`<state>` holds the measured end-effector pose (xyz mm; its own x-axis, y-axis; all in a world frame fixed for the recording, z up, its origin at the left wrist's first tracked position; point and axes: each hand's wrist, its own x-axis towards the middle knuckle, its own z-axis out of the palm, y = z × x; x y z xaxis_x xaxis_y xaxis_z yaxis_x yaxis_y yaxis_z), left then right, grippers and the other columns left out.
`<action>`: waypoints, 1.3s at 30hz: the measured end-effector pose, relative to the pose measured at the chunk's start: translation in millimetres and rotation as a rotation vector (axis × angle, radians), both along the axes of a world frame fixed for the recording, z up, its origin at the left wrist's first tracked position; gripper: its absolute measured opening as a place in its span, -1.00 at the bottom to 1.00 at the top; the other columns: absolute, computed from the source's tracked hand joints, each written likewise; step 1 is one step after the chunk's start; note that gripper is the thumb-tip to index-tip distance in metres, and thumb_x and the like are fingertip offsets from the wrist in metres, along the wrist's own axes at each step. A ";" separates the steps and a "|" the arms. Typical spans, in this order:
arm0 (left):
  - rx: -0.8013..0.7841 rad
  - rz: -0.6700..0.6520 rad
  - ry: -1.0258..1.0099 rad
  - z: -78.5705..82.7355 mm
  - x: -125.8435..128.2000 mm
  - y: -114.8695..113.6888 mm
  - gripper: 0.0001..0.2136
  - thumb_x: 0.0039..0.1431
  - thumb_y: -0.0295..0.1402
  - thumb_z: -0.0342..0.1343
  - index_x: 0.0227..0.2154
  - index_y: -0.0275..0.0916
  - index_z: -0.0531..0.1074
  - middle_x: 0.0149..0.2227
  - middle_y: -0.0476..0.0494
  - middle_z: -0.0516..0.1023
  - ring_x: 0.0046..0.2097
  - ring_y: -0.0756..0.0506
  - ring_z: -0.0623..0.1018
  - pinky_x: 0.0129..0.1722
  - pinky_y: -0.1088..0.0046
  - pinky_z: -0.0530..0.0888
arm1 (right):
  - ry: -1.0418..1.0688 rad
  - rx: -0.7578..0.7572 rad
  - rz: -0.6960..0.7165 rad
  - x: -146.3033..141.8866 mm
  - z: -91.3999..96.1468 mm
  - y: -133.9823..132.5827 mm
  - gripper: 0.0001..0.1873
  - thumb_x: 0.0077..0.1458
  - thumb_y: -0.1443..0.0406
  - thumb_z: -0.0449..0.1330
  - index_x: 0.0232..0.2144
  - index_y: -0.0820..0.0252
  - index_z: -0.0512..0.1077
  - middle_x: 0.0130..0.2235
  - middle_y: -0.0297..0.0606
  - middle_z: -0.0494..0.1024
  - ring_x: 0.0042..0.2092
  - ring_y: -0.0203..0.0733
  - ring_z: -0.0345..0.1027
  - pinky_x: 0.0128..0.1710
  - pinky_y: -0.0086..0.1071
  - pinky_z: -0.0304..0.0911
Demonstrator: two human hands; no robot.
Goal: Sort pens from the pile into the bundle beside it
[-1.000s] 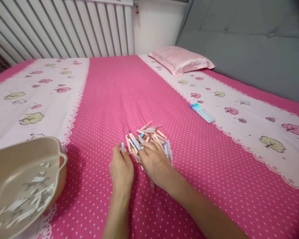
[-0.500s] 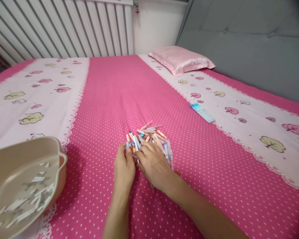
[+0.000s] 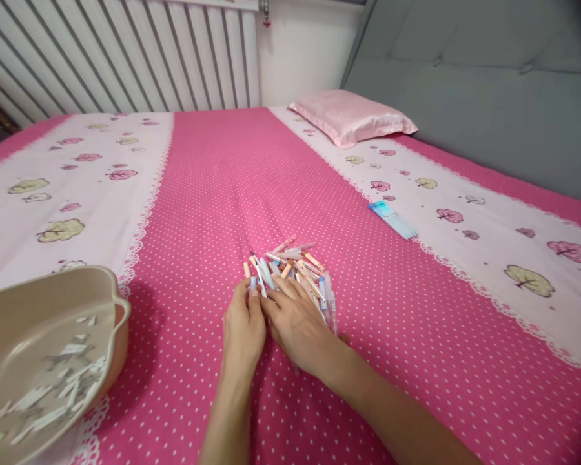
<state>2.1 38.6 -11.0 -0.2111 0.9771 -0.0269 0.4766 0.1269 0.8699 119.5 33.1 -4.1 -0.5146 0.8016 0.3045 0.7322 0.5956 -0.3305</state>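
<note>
As two bare hands meet over a pink polka-dot bedspread (image 3: 213, 187), the left hand (image 3: 244, 326) pinches a pale blue pen (image 3: 253, 285) between thumb and fingers. The right hand (image 3: 297, 326), palm down, lies over the near edge of a loose heap of pens (image 3: 311, 276); its fingertips are partly hidden, and whether they grip anything cannot be told. The heap, mostly pale pink, white, peach and blue, spreads at twelve o'clock from the right hand. A slim white pen (image 3: 260, 276) with a dark tip slants just beside the pinched one. At two o'clock from the hands lies a flat row of light blue pens (image 3: 392, 219); between eight and nine, a beige basin (image 3: 53, 292) holds scattered white and grey pieces (image 3: 75, 386). A pink satin pillow (image 3: 351, 116) rests at one o'clock, near a grey headboard (image 3: 474, 84); a white radiator (image 3: 121, 58) stands at eleven.
</note>
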 end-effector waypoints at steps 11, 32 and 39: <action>0.057 -0.016 -0.237 -1.3 0.4 2.6 -0.74 0.19 -0.27 -0.12 -0.16 -0.28 0.33 -0.34 -0.11 0.48 -0.49 0.02 0.38 -0.42 0.50 0.37 | 0.125 -0.046 -0.042 1.2 -4.4 4.3 -0.70 0.15 0.41 -0.01 -0.08 0.23 0.36 -0.02 -0.09 0.40 0.22 0.01 -0.06 0.18 0.00 -0.10; 0.093 -0.118 -0.732 16.4 15.8 -5.6 -0.66 0.14 -0.23 0.06 -0.05 -0.26 0.35 -0.45 -0.04 0.50 -0.40 0.02 0.47 -0.41 0.56 0.36 | 0.521 0.141 -0.205 7.8 8.0 13.0 -0.77 0.16 0.43 -0.03 -0.28 0.17 0.41 -0.29 -0.24 0.53 -0.19 -0.18 0.34 -0.12 -0.28 0.18; 0.070 -0.229 -0.779 18.7 17.8 -8.1 -0.68 0.18 -0.27 0.02 -0.02 -0.22 0.33 -0.45 -0.04 0.49 -0.34 0.00 0.48 -0.38 0.54 0.37 | 0.525 0.266 -0.233 14.9 4.4 16.5 -0.82 0.13 0.45 0.04 -0.33 0.14 0.41 -0.33 -0.30 0.56 -0.21 -0.24 0.40 -0.02 -0.27 0.16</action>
<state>19.8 30.5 7.7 0.0485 0.9986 -0.0211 -0.2605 0.0330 0.9649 134.4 49.6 0.3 -0.0635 0.7365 0.6735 0.6330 0.5515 -0.5433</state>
